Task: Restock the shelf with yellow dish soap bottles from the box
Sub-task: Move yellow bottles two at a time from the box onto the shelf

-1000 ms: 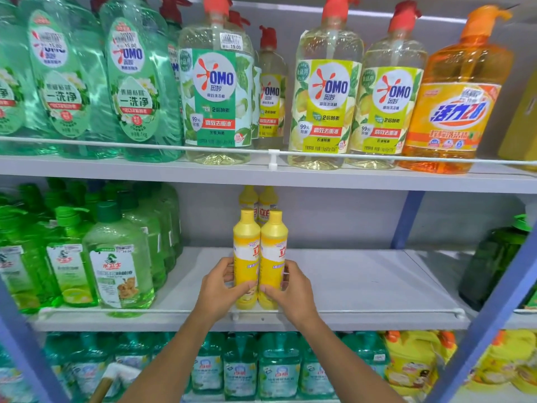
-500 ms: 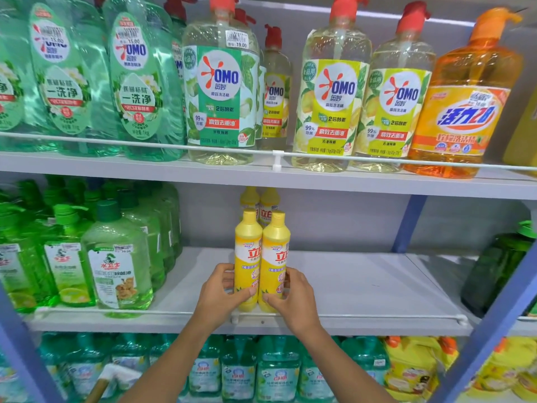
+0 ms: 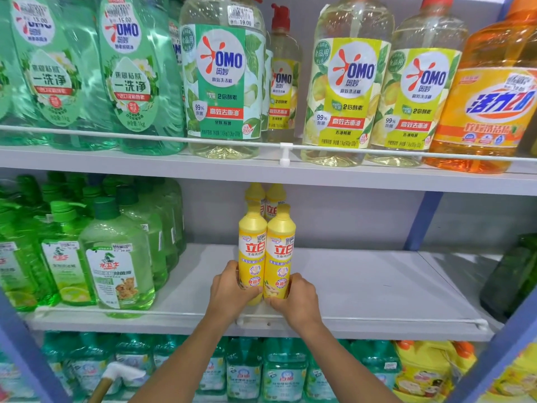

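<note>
Two yellow dish soap bottles stand upright side by side on the middle shelf point(image 3: 363, 286), close to its front rail. My left hand point(image 3: 229, 289) grips the base of the left yellow bottle point(image 3: 252, 242). The right yellow bottle point(image 3: 281, 245) is held low down by my right hand point(image 3: 296, 295). Behind them two more yellow bottles point(image 3: 266, 199) stand at the back of the shelf, mostly hidden. The box is out of view.
Green soap bottles point(image 3: 116, 263) crowd the shelf's left part, and a dark green bottle point(image 3: 511, 274) stands at the far right. Large OMO bottles point(image 3: 348, 82) and an orange bottle point(image 3: 491, 91) fill the shelf above. A blue upright point(image 3: 422, 219) rises at the back right.
Both hands and the two front bottles have stayed nearly in place on the shelf; the hands sit slightly lower on the bottles. The camera has drifted a little.
</note>
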Motion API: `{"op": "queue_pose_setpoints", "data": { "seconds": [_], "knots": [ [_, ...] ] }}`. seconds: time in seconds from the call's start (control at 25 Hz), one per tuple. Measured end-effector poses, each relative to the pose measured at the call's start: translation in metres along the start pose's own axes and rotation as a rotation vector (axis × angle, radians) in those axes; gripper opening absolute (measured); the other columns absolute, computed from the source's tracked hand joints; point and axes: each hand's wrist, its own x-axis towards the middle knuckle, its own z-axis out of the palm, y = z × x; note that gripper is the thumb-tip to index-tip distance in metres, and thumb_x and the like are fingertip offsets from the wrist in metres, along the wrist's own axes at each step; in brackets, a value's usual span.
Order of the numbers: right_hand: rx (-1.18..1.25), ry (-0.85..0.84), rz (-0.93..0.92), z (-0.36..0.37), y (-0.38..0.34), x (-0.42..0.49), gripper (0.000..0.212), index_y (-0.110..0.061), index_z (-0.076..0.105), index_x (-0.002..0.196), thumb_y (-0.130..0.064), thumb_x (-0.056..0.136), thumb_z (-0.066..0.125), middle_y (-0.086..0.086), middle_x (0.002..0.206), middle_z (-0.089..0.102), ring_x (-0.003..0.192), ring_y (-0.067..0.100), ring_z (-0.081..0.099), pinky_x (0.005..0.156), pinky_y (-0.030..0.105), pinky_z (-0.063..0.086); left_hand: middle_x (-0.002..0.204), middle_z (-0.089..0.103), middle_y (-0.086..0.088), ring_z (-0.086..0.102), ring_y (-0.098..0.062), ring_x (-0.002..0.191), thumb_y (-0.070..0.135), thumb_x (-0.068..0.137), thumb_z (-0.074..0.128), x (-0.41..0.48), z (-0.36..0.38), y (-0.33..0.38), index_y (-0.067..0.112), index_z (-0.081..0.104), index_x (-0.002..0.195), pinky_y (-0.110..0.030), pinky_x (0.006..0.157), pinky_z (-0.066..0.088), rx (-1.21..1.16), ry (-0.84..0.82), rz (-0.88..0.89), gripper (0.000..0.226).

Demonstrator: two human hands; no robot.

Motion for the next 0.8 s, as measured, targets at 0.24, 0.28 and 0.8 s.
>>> {"op": "queue_pose_setpoints", "data": {
  "seconds": [0.24, 0.28, 0.8],
  "knots": [
    [0.045, 0.025, 0.065, 0.009, -0.007, 0.041, 0.055, -0.015, 0.058, 0.109, -0.044, 0.072, 0.087, 0.004, 0.110, 0.070, 0.097, 0.023, 0.068, 0.076, 0.030, 0.052, 0.101, 0.070, 0.000, 0.067, -0.015, 0.086, 0.028, 0.076, 0.086, 0.043, 0.021, -0.004, 0.018, 0.050, 0.103, -0.031, 0.072, 0.057, -0.004, 0.037, -0.042, 0.047],
    [0.053, 0.034, 0.067, 0.013, -0.006, 0.051, 0.055, -0.015, 0.058, 0.110, -0.044, 0.072, 0.087, 0.004, 0.110, 0.071, 0.097, 0.023, 0.068, 0.077, 0.031, 0.053, 0.102, 0.070, 0.000, 0.067, -0.015, 0.086, 0.028, 0.076, 0.086, 0.052, 0.026, -0.006, 0.019, 0.050, 0.103, -0.031, 0.073, 0.057, -0.011, 0.049, -0.051, 0.046],
    [0.119, 0.090, 0.036, 0.030, 0.001, 0.097, 0.049, -0.017, 0.062, 0.103, -0.043, 0.071, 0.088, 0.003, 0.101, 0.072, 0.092, 0.022, 0.068, 0.075, 0.030, 0.052, 0.096, 0.073, 0.001, 0.068, -0.018, 0.085, 0.033, 0.069, 0.089, 0.088, 0.047, -0.025, 0.019, 0.064, 0.100, -0.040, 0.082, 0.058, 0.032, 0.158, -0.055, 0.043]
  ]
}}
